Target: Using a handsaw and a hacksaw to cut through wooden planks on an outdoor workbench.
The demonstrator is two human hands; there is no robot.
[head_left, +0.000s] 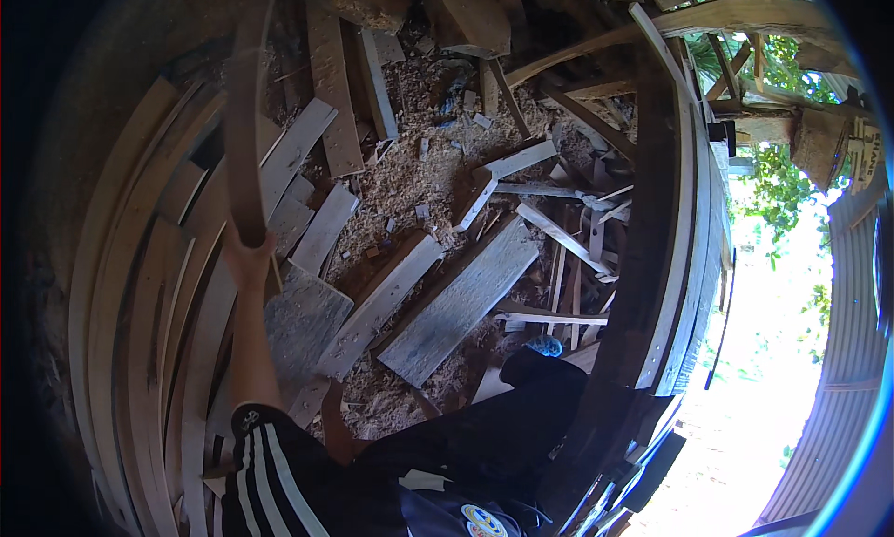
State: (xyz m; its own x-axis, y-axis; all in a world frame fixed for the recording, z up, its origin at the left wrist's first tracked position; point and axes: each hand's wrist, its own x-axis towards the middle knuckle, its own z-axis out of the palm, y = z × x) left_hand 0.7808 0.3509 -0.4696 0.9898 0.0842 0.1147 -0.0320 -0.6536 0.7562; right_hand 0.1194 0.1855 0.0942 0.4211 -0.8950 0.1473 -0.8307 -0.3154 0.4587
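My left hand is closed around the near end of a long wooden plank. From my grip the plank rises away from me toward the top of the picture, held above the boards below it. My left arm is stretched forward, bare beyond a dark sleeve with white stripes. Under and beside the hand lie several long boards, stacked lengthwise along the left side. No right hand can be made out in the frame.
Sawdust and wood scraps cover the ground. A wide grey board and a squared timber lie in the middle. My foot is among offcuts to the right, beside a board wall. Wood chunks lie at the far side.
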